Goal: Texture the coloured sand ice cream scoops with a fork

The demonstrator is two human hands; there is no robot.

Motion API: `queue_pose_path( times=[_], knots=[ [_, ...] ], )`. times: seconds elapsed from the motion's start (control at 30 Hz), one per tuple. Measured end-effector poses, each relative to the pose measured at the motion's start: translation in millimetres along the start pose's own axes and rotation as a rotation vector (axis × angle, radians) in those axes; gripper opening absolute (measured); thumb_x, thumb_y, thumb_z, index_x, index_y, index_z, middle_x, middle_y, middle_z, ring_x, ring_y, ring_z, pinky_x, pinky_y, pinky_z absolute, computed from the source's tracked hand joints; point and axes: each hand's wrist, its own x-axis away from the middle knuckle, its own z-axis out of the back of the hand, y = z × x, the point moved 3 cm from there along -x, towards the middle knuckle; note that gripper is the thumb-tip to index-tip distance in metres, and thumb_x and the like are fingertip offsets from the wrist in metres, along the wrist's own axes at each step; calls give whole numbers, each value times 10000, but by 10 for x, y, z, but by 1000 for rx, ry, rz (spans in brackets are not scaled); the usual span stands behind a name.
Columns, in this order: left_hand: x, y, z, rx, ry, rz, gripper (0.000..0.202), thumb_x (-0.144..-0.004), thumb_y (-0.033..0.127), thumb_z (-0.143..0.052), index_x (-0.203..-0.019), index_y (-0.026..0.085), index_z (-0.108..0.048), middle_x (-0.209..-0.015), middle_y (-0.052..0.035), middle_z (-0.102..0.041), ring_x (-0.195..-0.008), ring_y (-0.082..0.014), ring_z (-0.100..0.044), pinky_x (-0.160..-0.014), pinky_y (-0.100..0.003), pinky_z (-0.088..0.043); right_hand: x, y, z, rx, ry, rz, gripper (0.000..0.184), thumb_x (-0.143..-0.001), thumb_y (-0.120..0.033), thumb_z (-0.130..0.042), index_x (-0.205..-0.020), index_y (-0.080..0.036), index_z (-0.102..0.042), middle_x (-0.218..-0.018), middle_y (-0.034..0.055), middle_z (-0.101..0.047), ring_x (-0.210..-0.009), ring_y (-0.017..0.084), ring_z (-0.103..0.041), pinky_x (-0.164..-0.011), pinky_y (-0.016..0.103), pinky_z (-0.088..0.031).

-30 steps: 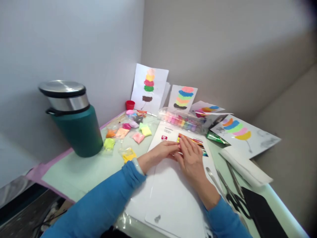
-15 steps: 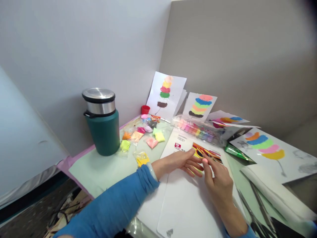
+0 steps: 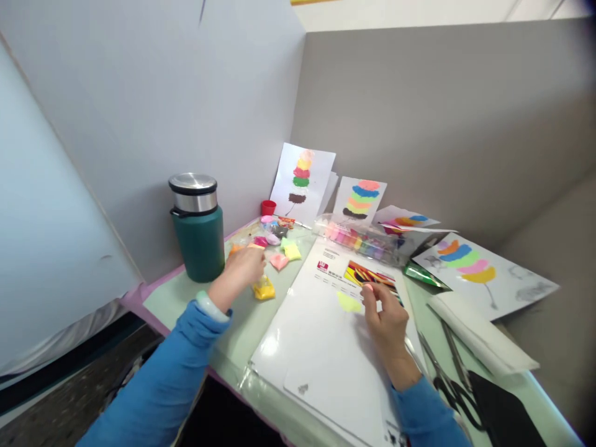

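A small pink ball (image 3: 368, 286) is over the upper half of the white pad (image 3: 321, 366), pinched between the thumb and fingers of the right hand (image 3: 388, 320). That hand is above the pad's right part. Just left of the ball, a thin yellow-green patch (image 3: 348, 302) lies on the pad, below its printed picture (image 3: 367, 273).

The left hand (image 3: 244, 273) is off to the left of the pad, its fingers bent down among small soft packets. It is blurred and its fingertips are hidden, so I cannot tell whether it grasps one. A yellow packet (image 3: 264, 288) lies just beside it, towards the pad; a pink packet (image 3: 279, 261) and a yellow-green packet (image 3: 292, 251) lie near the pad's upper left edge.

Farther left of the pad, a green flask (image 3: 201, 245) with a steel lid stands upright. A red cup (image 3: 268, 208) is beyond the pad's upper left corner. A clear case (image 3: 358, 239) of coloured pieces lies along the pad's far edge, and behind it a tall painting (image 3: 302, 180) and a smaller painting (image 3: 361, 198) lean upright. To the right of the pad are a striped painting (image 3: 470, 270), folded white paper (image 3: 484, 332) and, nearer the person, scissors (image 3: 454, 394) beside a flat black thing (image 3: 507, 413).
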Motion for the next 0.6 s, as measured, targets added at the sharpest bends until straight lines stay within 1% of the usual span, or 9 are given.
queue_pose_path(
  times=[0.03,0.07,0.13,0.23,0.3,0.37,0.5,0.57,0.6],
  knots=[
    [-6,-108,-20,-58,-41,54,245,-799,234,-556,-959,126,-707,-1042,-179,-692,-970,-317,-643,-753,-360,-473,-3,-7,4,-7,-1,4,253,-942,-352,-505,-883,-156,-654,-745,38,-686,-640,150,-613,-644,271,-458],
    [-5,-185,-73,-156,-144,83,286,-794,231,-562,-1036,151,-690,-1121,-162,-677,-1013,-305,-634,-763,-345,-478,-6,-12,6,-12,-1,6,251,-942,-346,-505,-878,-155,-654,-740,36,-685,-635,147,-611,-639,267,-455],
    [0,-252,-163,-203,-210,80,316,-765,199,-581,-1062,159,-681,-1152,-154,-669,-1023,-293,-634,-766,-328,-480,-10,-17,5,-21,0,15,245,-942,-334,-506,-871,-152,-655,-730,35,-682,-622,142,-606,-627,261,-450],
    [0,-248,-233,-210,-227,61,312,-741,157,-592,-1040,152,-682,-1132,-147,-675,-1010,-275,-641,-778,-313,-480,-13,-25,4,-18,12,37,240,-940,-323,-509,-872,-147,-658,-734,39,-686,-624,142,-609,-632,260,-451],
    [-16,-221,-189,-203,-218,59,340,-747,143,-582,-1075,165,-666,-1137,-132,-672,-1024,-268,-635,-790,-310,-481,-13,-30,6,-9,17,44,241,-939,-325,-509,-879,-148,-661,-747,43,-693,-630,144,-614,-639,260,-455],
    [-40,-165,-66,-202,-146,48,363,-771,131,-549,-1117,185,-645,-1150,-123,-660,-1049,-277,-621,-801,-324,-483,-11,-32,10,-4,27,37,243,-938,-331,-506,-894,-150,-663,-754,44,-696,-623,142,-614,-633,259,-459],
    [-37,96,186,-239,168,-37,350,-812,115,-496,-1141,136,-614,-1239,-195,-565,-1087,-330,-588,-842,-393,-472,-1,-19,6,-10,52,16,225,-925,-324,-526,-969,-145,-655,-858,75,-711,-622,142,-616,-623,269,-477],
    [2,305,150,-161,248,-95,345,-827,147,-515,-1160,122,-599,-1241,-200,-548,-1061,-327,-597,-850,-407,-466,0,-17,-5,-20,49,17,216,-919,-310,-534,-1013,-149,-641,-925,93,-707,-628,145,-616,-629,283,-491],
    [25,435,80,-79,248,-165,332,-839,184,-527,-1157,136,-608,-1251,-186,-551,-1054,-313,-600,-858,-400,-462,-1,-23,-12,-31,41,27,211,-918,-304,-534,-1028,-155,-635,-935,94,-703,-632,146,-615,-637,291,-499]
  ],
)
